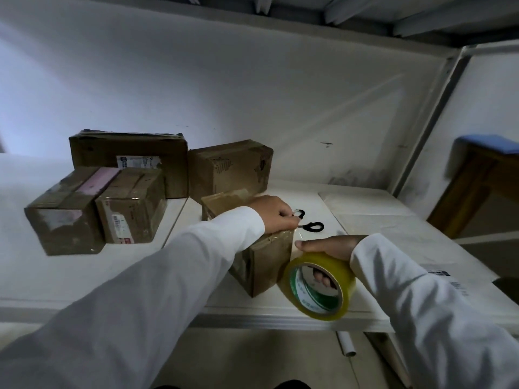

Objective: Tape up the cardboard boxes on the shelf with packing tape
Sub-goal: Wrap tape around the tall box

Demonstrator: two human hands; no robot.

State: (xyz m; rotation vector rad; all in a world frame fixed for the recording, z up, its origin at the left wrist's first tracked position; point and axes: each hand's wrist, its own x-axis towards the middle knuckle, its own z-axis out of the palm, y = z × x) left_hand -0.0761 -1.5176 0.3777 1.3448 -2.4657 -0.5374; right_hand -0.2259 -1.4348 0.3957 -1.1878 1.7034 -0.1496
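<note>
A long cardboard box (261, 262) lies on the white shelf (365, 226), its top glossy with clear tape. My left hand (273, 214) is curled on the box's top at its right edge, fingers closed beside black-handled scissors (311, 226) that lie just past it; whether it holds them I cannot tell. My right hand (328, 247) grips a yellowish roll of packing tape (320, 287), fingers through its core, right beside the box's near end. A short clear strip runs from the roll to the box's edge.
Four other cardboard boxes stand at the back left: a large one (129, 155), one with a pink strip (64, 209), a labelled one (132, 206), and one (233, 167) behind the worked box. A wooden stool (477, 186) stands at right. A white tube (348, 343) lies below the shelf edge.
</note>
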